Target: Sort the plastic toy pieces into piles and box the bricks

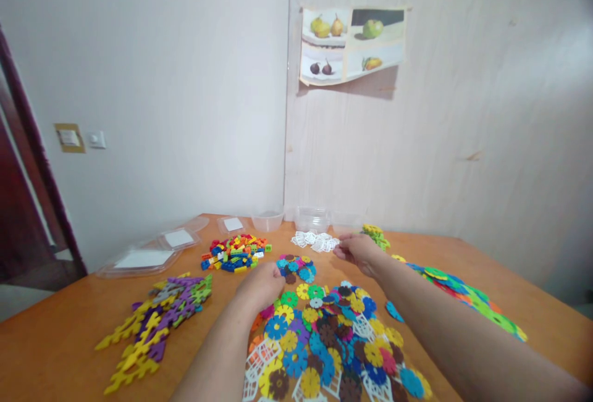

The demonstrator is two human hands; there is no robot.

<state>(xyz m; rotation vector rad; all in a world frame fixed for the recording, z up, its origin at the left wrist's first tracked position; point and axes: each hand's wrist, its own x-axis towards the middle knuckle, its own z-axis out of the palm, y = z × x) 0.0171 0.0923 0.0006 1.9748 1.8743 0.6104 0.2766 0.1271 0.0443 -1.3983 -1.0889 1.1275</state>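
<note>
Head view: our right hand [356, 251] pinches a white lattice piece [316, 241] just beyond its fingers — our left hand [262, 284], fingers curled, rests beside blue discs [296, 267]; we lift gently, keeping neighbours undisturbed.

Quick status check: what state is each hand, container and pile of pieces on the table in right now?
Left hand: closed, knuckles up, at the small blue disc cluster.
Right hand: fingers pinched at the white lattice pieces.
Clear plastic tubs: upright, lids off.
Clear lids: lying flat, apart from tubs.
Small coloured bricks: loose heap.
Multicoloured snowflake discs: spread loose.
</note>
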